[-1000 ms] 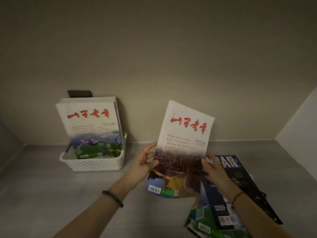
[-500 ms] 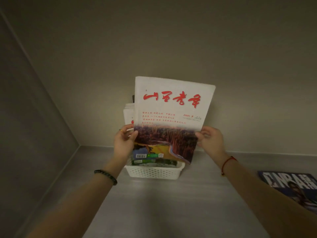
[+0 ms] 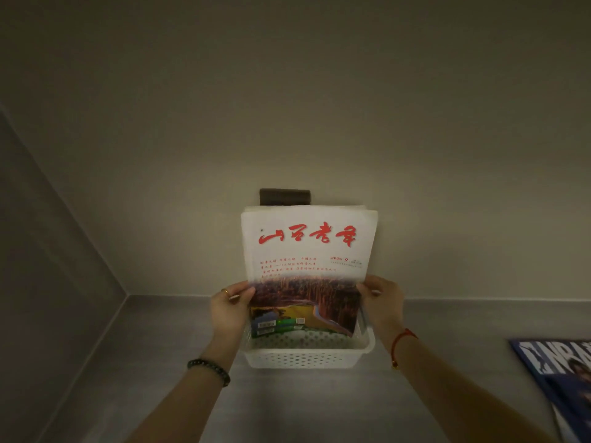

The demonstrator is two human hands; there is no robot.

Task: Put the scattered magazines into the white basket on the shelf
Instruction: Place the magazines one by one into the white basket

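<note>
A white perforated basket point(image 3: 303, 358) stands on the grey shelf against the back wall. A white magazine with red characters point(image 3: 307, 251) stands upright in it, its lower edge down inside the basket, in front of other upright magazines whose top edges show behind it. My left hand point(image 3: 228, 311) grips its left edge and my right hand point(image 3: 382, 306) grips its right edge. A dark blue magazine point(image 3: 558, 369) lies flat on the shelf at the far right, partly cut off by the frame.
A dark rectangular piece point(image 3: 284, 196) sticks up behind the magazines against the back wall. The shelf's left side wall point(image 3: 48, 266) rises close to the basket. The grey shelf surface point(image 3: 303, 407) stretches in front of the basket.
The magazine came down from above the basket into it and now stands straight against the others. Both hands moved lower with it and keep hold of its edges.
</note>
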